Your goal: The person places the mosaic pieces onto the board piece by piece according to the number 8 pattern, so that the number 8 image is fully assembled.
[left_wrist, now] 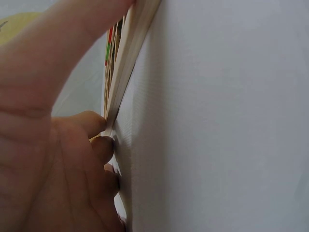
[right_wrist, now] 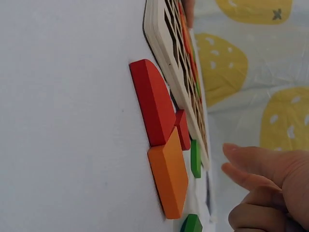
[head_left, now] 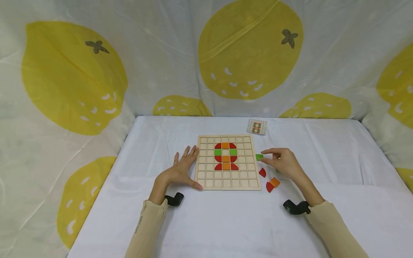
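A wooden grid board (head_left: 227,184) lies flat, with red, orange and green pieces set in its middle cells. My left hand (head_left: 180,172) is spread at the board's left side, fingertips at the edge and thumb at the near left corner. Just off the board's right edge lies a green square (head_left: 259,157). My right hand (head_left: 282,162) is over it, index finger and thumb extended and parted, the other fingers bent. In the right wrist view, a gap shows between those fingertips (right_wrist: 231,149) and the green square (right_wrist: 195,158) on the cloth.
Near the board's right side lie a red quarter-round piece (head_left: 262,172), another red piece (head_left: 269,187) against an orange square (head_left: 275,182), and another green piece (right_wrist: 192,223). A small pattern card (head_left: 256,127) lies behind the board. Lemon-print cloth (head_left: 167,64) hangs behind the table.
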### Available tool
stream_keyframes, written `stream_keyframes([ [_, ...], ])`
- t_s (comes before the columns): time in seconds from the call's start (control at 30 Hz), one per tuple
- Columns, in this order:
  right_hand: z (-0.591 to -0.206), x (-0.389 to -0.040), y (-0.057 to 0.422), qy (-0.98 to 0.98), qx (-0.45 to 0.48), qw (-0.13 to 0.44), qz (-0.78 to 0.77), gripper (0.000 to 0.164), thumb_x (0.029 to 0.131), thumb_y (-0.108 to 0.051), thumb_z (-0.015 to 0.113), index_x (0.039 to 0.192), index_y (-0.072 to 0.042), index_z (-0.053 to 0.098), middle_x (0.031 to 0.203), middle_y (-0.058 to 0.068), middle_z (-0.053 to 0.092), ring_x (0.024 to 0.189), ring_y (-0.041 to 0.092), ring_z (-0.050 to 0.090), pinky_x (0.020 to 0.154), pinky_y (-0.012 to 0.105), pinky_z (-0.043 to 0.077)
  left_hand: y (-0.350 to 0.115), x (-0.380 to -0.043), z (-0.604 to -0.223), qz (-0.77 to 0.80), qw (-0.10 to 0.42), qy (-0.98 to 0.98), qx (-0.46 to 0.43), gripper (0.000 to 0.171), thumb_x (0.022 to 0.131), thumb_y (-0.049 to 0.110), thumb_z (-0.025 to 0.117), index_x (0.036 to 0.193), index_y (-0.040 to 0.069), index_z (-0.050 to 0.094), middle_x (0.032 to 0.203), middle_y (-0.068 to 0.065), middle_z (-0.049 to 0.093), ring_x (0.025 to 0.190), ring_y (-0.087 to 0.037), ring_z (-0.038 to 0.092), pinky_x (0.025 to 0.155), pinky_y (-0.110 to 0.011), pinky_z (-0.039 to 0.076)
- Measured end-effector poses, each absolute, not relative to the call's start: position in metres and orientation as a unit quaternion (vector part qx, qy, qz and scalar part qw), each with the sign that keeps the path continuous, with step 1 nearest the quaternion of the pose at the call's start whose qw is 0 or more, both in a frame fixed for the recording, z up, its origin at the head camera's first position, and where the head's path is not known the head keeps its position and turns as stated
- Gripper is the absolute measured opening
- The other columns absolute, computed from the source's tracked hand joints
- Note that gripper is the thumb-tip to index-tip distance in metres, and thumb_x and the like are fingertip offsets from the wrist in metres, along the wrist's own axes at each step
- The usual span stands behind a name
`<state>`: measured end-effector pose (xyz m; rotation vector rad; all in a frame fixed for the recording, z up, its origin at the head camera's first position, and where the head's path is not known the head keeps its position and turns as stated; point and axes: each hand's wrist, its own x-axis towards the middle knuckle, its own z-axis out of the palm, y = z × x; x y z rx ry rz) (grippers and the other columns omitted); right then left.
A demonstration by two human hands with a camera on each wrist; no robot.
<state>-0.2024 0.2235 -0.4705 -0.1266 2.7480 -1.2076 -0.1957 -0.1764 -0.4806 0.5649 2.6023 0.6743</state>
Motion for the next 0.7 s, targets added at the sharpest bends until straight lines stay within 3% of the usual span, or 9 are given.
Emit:
stream_keyframes([
  [0.7, -0.4781, -0.2051, 0.2199, 0.917, -0.03, 0.085, -0.388, 0.037, 0.09, -0.015, 0.08, 0.125, -0.004, 0.073, 0.061, 0.0, 0.037, 0.055, 0.017, 0.038, 0.05, 0.024, 0.025, -0.1762, -0.1952, -0.4805, 0.243, 0.192, 0.929, 0.202, 0.149, 0.063, 0.054, 0.096, 0.167, 0.007, 0.0, 0.176, -0.01, -0.007, 0.162, -0.035, -0.016, 0.124, -0.069, -0.013],
])
